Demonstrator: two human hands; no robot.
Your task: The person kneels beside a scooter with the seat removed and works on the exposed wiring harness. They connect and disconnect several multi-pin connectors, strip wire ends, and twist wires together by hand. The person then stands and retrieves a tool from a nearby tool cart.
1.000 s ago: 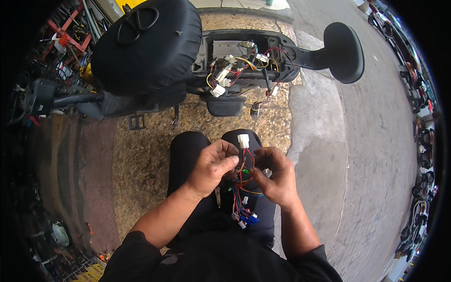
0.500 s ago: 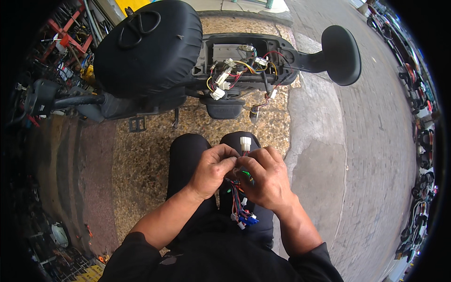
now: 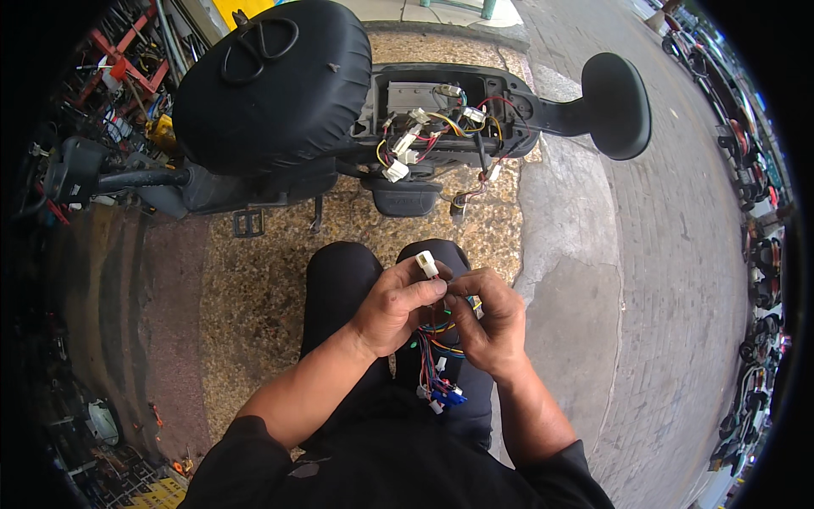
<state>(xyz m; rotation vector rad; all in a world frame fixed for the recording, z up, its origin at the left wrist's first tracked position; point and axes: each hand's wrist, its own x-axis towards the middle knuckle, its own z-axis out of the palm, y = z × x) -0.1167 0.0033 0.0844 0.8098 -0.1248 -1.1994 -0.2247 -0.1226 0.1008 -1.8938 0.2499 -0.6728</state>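
Above my lap, my left hand is closed in a pinch on thin wires just below a white plastic connector. The connector sticks up past its thumb and fingers. Touching it from the right, my right hand pinches the same wires; its fingertips meet the left thumb. A wiring harness of red, blue, black and yellow wires hangs from between the hands onto my right thigh. At its lower end lie a blue connector and small white ones. The exact wire ends between the fingertips are hidden.
Ahead stands an electric scooter with a raised black seat, an open compartment with loose white connectors and a backrest pad. A pedal juts out at its near side. Tools and parts crowd the left; parked scooters line the right.
The white connector has tipped and shifted left and slightly down, now by the left fingers. My right hand has turned and moved slightly right, its fingers more exposed.
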